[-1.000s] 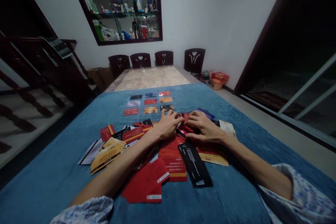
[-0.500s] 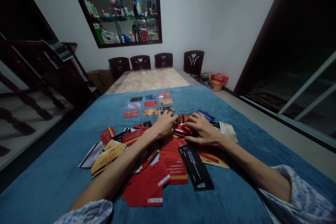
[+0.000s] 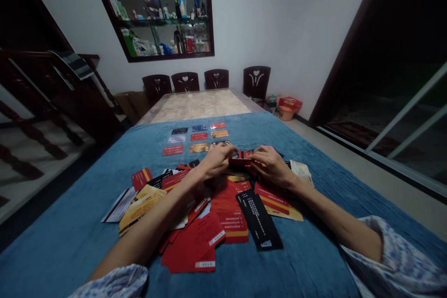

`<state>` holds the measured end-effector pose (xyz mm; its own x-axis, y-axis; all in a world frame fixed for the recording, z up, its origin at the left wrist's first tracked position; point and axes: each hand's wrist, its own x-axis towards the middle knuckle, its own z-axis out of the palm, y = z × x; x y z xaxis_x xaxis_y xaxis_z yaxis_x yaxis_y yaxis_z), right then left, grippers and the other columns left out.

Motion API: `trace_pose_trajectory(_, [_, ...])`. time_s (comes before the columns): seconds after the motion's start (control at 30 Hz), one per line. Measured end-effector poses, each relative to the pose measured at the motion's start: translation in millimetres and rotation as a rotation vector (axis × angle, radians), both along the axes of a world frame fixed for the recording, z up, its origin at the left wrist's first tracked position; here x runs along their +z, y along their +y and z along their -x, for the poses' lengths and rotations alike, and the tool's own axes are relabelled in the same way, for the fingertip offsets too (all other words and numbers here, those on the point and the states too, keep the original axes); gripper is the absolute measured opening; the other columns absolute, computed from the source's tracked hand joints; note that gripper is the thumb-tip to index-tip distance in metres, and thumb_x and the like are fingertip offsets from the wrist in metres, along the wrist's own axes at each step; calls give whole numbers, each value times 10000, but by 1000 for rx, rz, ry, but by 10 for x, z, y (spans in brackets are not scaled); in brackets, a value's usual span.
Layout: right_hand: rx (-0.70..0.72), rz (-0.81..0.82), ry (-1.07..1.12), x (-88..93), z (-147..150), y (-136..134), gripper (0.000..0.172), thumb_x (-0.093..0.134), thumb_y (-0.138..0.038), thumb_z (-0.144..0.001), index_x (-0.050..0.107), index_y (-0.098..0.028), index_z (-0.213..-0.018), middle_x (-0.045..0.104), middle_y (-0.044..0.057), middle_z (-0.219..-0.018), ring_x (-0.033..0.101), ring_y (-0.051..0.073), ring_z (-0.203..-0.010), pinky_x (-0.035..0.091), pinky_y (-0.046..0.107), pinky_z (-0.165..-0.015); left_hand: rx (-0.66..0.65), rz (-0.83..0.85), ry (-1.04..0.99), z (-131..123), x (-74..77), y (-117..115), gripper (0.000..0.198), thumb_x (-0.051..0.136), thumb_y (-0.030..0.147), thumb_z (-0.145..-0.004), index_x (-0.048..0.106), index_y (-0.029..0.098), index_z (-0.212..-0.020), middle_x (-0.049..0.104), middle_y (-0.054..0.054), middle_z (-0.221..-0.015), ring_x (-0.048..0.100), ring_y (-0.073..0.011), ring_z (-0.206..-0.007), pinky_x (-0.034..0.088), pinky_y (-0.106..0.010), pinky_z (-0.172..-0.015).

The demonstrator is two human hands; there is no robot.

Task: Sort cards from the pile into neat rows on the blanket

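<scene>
Between my two hands a dark red card (image 3: 240, 162) is held up, tilted so that mostly its edge faces me; whether it is one card or a small stack I cannot tell. My left hand (image 3: 218, 160) pinches its left end, and my right hand (image 3: 270, 164) grips the right end. Under and around them spreads a loose pile of cards, with red cards (image 3: 195, 244) in front, a long black card (image 3: 259, 220) below my right hand and yellow cards (image 3: 142, 205) by my left forearm. Beyond my left hand lie rows of single cards, among them a gold card (image 3: 199, 148).
A blue cloth (image 3: 70, 223) covers the near part of the long table, whose bare patterned top (image 3: 202, 104) shows at the far end. Dark chairs (image 3: 256, 81) stand around that end. A wall shelf (image 3: 164, 22) holds a plush toy and bottles.
Both hands have lifted the dark red card off the pile and tilted it up. My right hand has moved slightly up, uncovering more red and yellow cards below it. The view has shifted a little.
</scene>
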<state>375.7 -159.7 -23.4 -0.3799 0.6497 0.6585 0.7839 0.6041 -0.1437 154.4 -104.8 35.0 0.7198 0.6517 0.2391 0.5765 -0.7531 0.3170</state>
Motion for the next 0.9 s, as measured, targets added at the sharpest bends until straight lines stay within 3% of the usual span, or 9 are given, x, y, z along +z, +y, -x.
trace_pose_trajectory(0.13, [-17, 32, 33, -9, -12, 13, 246, 492, -264, -958, 711, -210, -1057, 740, 98, -917, 589, 238, -862, 422, 407, -803, 15, -22, -76, 7, -10, 26, 327, 396, 179, -933, 663, 207, -1121, 675, -62, -963, 606, -200, -904, 456, -368, -880])
trace_pose_trajectory(0.37, [-58, 57, 67, -16, -30, 26, 306, 539, -194, -900, 669, -208, -1176, 704, 93, -923, 584, 238, -870, 425, 382, -799, 7, -65, -82, -8, -44, 15, 229, 506, 173, -884, 669, 201, -1043, 687, -64, -969, 612, -220, -970, 444, -393, -927])
trace_pose_trajectory(0.6, [-78, 69, 83, -51, -16, 39, 347, 571, -181, -878, 617, -218, -1220, 700, 86, -975, 578, 245, -911, 428, 387, -823, 17, -131, 41, -30, -102, -21, 332, 482, 75, -825, 588, 202, -1112, 680, -66, -1026, 583, -242, -1022, 423, -414, -924])
trace_pose_trajectory(0.9, [-89, 78, 67, -70, 1, 35, 437, 554, -178, -876, 569, -247, -1307, 699, 94, -1021, 574, 262, -921, 440, 425, -832, 71, -168, 41, -55, -178, -58, 386, 463, 56, -826, 547, 208, -1171, 647, -77, -1008, 569, -242, -984, 449, -373, -861])
